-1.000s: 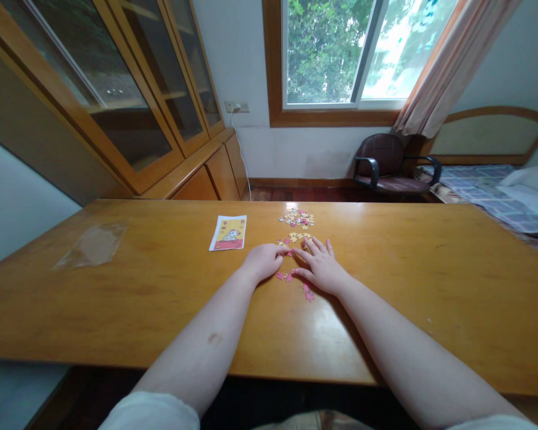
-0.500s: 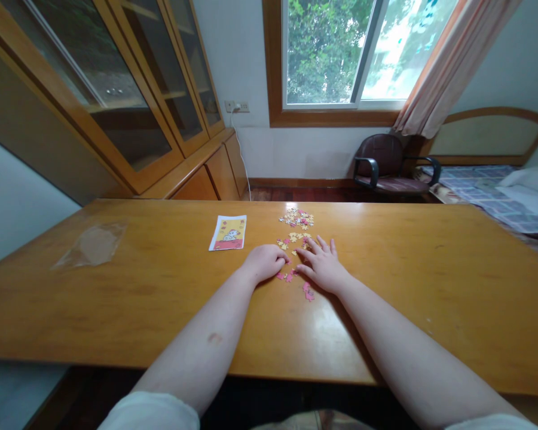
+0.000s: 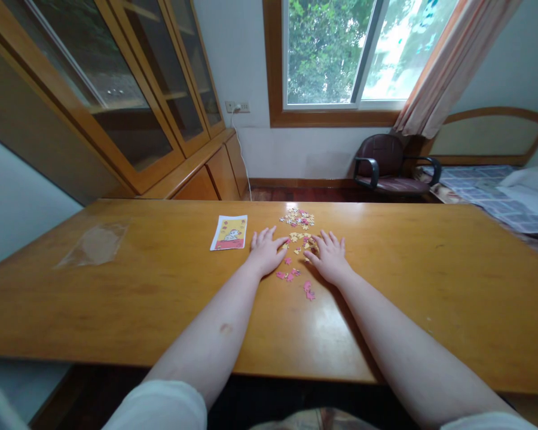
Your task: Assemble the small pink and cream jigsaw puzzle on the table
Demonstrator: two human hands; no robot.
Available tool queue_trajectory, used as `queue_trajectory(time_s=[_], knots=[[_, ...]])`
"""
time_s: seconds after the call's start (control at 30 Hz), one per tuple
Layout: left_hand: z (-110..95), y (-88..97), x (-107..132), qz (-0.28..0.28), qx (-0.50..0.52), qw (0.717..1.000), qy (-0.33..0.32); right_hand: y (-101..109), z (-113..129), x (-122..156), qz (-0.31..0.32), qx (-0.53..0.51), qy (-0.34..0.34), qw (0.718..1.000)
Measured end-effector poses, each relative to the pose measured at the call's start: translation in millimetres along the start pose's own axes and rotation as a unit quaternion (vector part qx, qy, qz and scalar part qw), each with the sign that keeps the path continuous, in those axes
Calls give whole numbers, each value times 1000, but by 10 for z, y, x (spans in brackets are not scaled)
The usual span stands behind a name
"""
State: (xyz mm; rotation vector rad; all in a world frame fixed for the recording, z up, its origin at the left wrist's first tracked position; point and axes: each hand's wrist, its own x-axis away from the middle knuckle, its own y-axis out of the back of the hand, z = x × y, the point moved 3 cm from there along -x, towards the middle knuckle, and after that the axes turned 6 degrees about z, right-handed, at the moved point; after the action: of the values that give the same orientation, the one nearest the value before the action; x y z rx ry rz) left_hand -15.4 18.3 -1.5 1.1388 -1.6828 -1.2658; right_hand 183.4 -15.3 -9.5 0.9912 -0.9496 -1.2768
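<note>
Small pink and yellow jigsaw pieces [image 3: 298, 219] lie scattered on the wooden table [image 3: 116, 286]. My left hand [image 3: 264, 249] rests flat on the table with its fingers spread, just left of the pieces. My right hand [image 3: 328, 257] lies flat too, fingers spread, on the right side of the scatter, its fingertips touching some yellow pieces. A few pink pieces [image 3: 308, 291] lie between and just behind my wrists. Neither hand holds anything.
A small picture card [image 3: 229, 233] lies to the left of my left hand. A clear plastic bag [image 3: 94, 243] lies at the table's far left. A glass-door cabinet [image 3: 130, 101] stands at the left, a dark armchair [image 3: 392, 164] and a bed [image 3: 511, 197] beyond the table.
My left hand has gone from a loose fist to flat and spread, sliding forward and left. My right hand has moved forward and to the right, uncovering pink pieces between the hands.
</note>
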Motion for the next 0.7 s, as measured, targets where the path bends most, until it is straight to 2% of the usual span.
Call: queue_trajectory(time_s=[0.2,0.3,0.37,0.53,0.7], knots=[[89,-12,-32,-4,-19,996,86,-17,-7,-5,15,3,4,1000],[120,56,7,-33,-38,992,119,-20,-5,1,22,9,7,1000],[118,116,45,-60,-43,990,118,-16,4,7,28,15,14,999],[52,208,112,-86,-13,993,75,-20,17,6,52,38,23,998],[-155,158,138,-37,6,996,-83,-33,10,-6,53,41,24,997]])
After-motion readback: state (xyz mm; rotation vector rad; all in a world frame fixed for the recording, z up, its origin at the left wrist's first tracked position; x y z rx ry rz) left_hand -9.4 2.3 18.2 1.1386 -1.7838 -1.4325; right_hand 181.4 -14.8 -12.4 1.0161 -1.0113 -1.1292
